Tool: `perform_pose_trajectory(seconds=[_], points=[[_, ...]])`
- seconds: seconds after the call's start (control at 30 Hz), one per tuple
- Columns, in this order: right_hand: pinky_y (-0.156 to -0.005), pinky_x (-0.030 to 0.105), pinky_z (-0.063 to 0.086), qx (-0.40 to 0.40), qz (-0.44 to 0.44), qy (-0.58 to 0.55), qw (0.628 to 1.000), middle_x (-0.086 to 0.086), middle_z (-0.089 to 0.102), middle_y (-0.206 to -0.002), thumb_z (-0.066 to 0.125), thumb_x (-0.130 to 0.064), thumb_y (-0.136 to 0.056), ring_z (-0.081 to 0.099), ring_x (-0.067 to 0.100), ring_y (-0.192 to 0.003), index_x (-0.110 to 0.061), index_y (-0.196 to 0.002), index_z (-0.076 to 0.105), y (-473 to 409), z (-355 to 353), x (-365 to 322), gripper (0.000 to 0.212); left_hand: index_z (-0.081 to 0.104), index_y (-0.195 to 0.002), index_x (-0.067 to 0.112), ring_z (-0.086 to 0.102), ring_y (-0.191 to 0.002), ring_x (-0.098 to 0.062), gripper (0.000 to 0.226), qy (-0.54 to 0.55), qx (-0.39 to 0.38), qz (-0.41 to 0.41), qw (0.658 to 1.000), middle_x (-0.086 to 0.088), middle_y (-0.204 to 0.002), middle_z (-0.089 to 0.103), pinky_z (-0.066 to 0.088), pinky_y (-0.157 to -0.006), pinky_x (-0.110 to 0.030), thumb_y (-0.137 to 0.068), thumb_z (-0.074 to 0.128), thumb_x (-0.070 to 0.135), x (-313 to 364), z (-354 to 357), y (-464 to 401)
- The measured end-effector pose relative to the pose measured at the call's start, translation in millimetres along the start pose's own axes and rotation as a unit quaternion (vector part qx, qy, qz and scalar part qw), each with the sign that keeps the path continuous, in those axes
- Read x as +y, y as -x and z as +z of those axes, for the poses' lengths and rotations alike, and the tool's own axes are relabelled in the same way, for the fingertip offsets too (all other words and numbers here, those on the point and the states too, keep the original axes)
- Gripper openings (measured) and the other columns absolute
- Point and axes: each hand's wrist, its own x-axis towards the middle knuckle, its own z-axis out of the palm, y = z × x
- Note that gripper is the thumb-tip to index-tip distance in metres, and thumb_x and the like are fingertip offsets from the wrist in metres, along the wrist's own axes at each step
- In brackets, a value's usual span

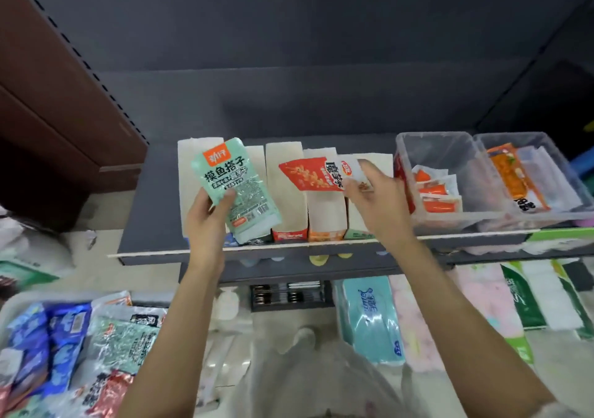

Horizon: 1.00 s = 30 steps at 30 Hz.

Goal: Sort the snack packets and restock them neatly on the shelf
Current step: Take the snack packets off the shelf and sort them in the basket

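Note:
My left hand (209, 221) grips a mint-green snack packet (236, 189) by its lower edge and holds it up over the left end of the dark shelf (151, 212). My right hand (376, 199) pinches a red and white snack packet (315, 173) above a row of open cardboard display boxes (286, 189) that stand on the shelf. The green packet covers part of the left boxes.
Two clear plastic bins (450, 160) with orange and white packets stand on the shelf's right part. A tray of loose blue, green and red packets (74, 350) lies at the lower left. Tissue packs (373, 321) fill the lower shelf at right.

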Motion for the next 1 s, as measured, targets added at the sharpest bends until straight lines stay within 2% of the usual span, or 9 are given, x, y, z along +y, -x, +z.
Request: perform_pose_trajectory(seconds=[0.17, 0.37, 0.43, 0.53, 0.63, 0.7, 0.77, 0.87, 1.0], points=[[-0.050, 0.028, 0.053, -0.061, -0.181, 0.152, 0.970, 0.005, 0.072, -0.076, 0.066, -0.004, -0.082, 0.065, 0.022, -0.055, -0.019, -0.113, 0.066, -9, 61, -11, 0.034, 0.065, -0.109, 0.014, 0.063, -0.097, -0.015, 0.018, 0.008, 0.056, -0.013, 0.998, 0.001, -0.108, 0.069, 0.050, -0.078, -0.029, -0.092, 0.060, 0.012, -8, -18, 1], [-0.046, 0.022, 0.045, -0.201, -0.217, 0.261, 0.919, -0.006, 0.071, -0.093, 0.077, -0.005, -0.060, 0.066, 0.018, -0.066, -0.025, -0.100, 0.071, 22, 92, 15, 0.045, 0.063, -0.113, 0.009, 0.065, -0.097, -0.015, 0.022, 0.016, 0.057, 0.013, 0.998, -0.002, -0.110, 0.070, 0.052, -0.077, -0.027, -0.091, 0.060, 0.010, -5, -19, 8], [-0.064, 0.029, 0.052, -0.251, -0.225, 0.245, 0.909, -0.002, 0.064, -0.119, 0.073, -0.009, -0.070, 0.065, 0.023, -0.090, -0.023, -0.117, 0.063, 32, 94, 24, 0.050, 0.066, -0.107, 0.014, 0.066, -0.095, -0.011, 0.018, 0.009, 0.039, 0.027, 0.999, 0.003, -0.107, 0.071, 0.052, -0.074, -0.022, -0.091, 0.059, 0.008, -2, -13, 10], [-0.101, 0.036, 0.041, -0.323, -0.171, 0.159, 0.917, -0.005, 0.043, -0.144, 0.065, -0.022, -0.085, 0.042, 0.017, -0.127, -0.030, -0.140, 0.042, 36, 64, 25, 0.060, 0.066, -0.098, 0.020, 0.067, -0.088, -0.005, 0.016, -0.005, 0.007, 0.066, 0.998, 0.012, -0.098, 0.072, 0.052, -0.070, -0.019, -0.090, 0.061, 0.006, 1, 8, 13], [-0.084, 0.027, 0.052, -0.168, 0.000, -0.108, 0.980, -0.013, 0.065, -0.114, 0.061, -0.028, -0.091, 0.061, 0.008, -0.103, -0.032, -0.121, 0.057, 31, -3, -4, 0.031, 0.067, -0.095, 0.015, 0.063, -0.086, -0.007, 0.010, -0.126, 0.010, 0.276, 0.953, 0.005, -0.096, 0.069, 0.053, -0.072, -0.021, -0.086, 0.066, 0.011, 1, 44, 20], [-0.072, 0.020, 0.055, -0.111, 0.139, -0.325, 0.929, -0.015, 0.072, -0.095, 0.055, -0.040, -0.085, 0.068, 0.008, -0.089, -0.030, -0.107, 0.061, 25, -45, -24, 0.025, 0.070, -0.099, 0.007, 0.062, -0.089, -0.010, 0.019, -0.202, -0.008, 0.453, 0.868, -0.001, -0.097, 0.067, 0.051, -0.078, -0.019, -0.081, 0.067, 0.002, -9, 80, 28], [-0.071, 0.024, 0.057, -0.098, 0.202, -0.390, 0.893, -0.012, 0.073, -0.086, 0.053, -0.047, -0.078, 0.070, 0.008, -0.086, -0.029, -0.097, 0.063, 20, -69, -27, 0.028, 0.066, -0.106, 0.013, 0.063, -0.093, -0.017, 0.032, -0.217, -0.050, 0.535, 0.815, -0.002, -0.103, 0.066, 0.051, -0.082, -0.023, -0.078, 0.067, -0.003, -18, 118, 36], [-0.072, 0.027, 0.054, -0.046, 0.197, -0.187, 0.961, -0.012, 0.071, -0.081, 0.064, -0.025, -0.089, 0.069, 0.012, -0.087, -0.028, -0.088, 0.065, 8, -76, -2, 0.004, 0.068, -0.109, 0.015, 0.060, -0.099, -0.016, 0.040, -0.242, -0.115, 0.550, 0.791, 0.000, -0.109, 0.066, 0.050, -0.086, -0.026, -0.073, 0.070, -0.002, -32, 155, 37], [-0.074, 0.028, 0.046, 0.019, 0.164, 0.088, 0.982, 0.011, 0.070, -0.106, 0.058, -0.015, -0.092, 0.065, 0.027, -0.096, -0.006, -0.113, 0.061, 1, -66, 49, 0.024, 0.042, -0.141, 0.021, 0.040, -0.129, -0.018, 0.072, -0.441, -0.248, 0.383, 0.773, 0.000, -0.139, 0.049, 0.033, -0.108, -0.038, -0.076, 0.073, 0.024, -49, 157, 31]])
